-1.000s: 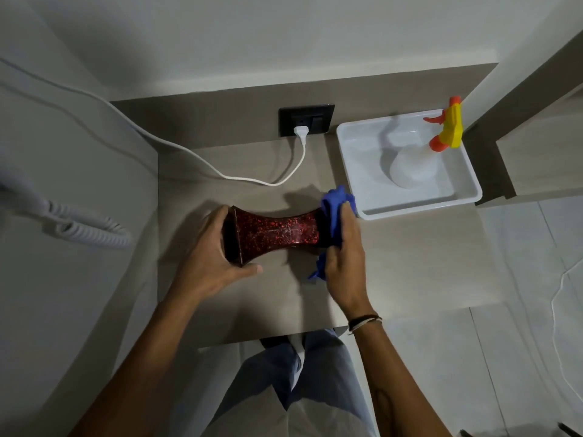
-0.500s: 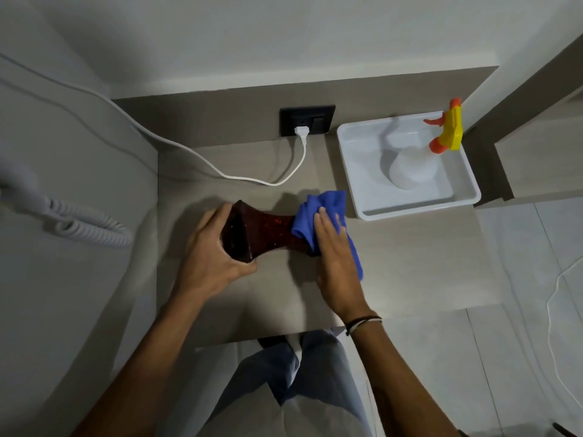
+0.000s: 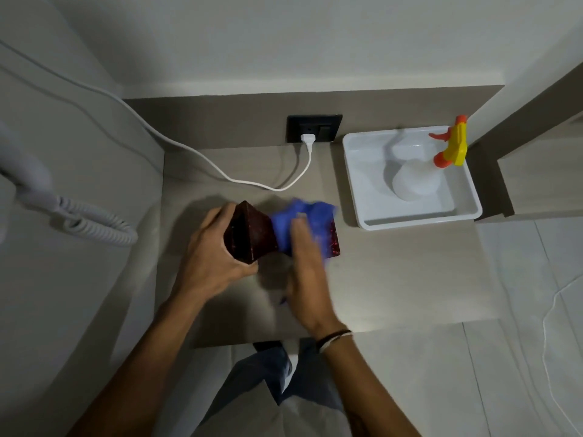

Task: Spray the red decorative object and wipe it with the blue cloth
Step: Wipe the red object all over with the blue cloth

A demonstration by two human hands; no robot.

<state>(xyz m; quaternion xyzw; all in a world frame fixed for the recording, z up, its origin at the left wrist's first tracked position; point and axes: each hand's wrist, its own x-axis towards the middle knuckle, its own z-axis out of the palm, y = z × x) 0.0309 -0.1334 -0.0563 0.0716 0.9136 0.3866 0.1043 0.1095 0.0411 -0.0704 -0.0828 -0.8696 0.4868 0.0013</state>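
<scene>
Grey-brown laminate makes up the worktop [image 3: 394,272], walled at the left and back, with open room only toward its near edge and right side, where the white tray [image 3: 356,184] holds the spray bottle [image 3: 413,184]. The red decorative object [image 3: 252,236] lies on its side mid-worktop, the left hand [image 3: 211,257] with fingers curled round its wide end. Wiping looks under way: the right hand [image 3: 307,279], fingers flat and together, presses the blue cloth [image 3: 293,222] onto the narrow middle, and the next stroke probably calls for turning the piece to reach unwiped faces.

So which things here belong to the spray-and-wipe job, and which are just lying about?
In use:
red decorative object
blue cloth
spray bottle
left hand
right hand

Lying about:
white tray
white cable
wall socket
coiled cord
</scene>
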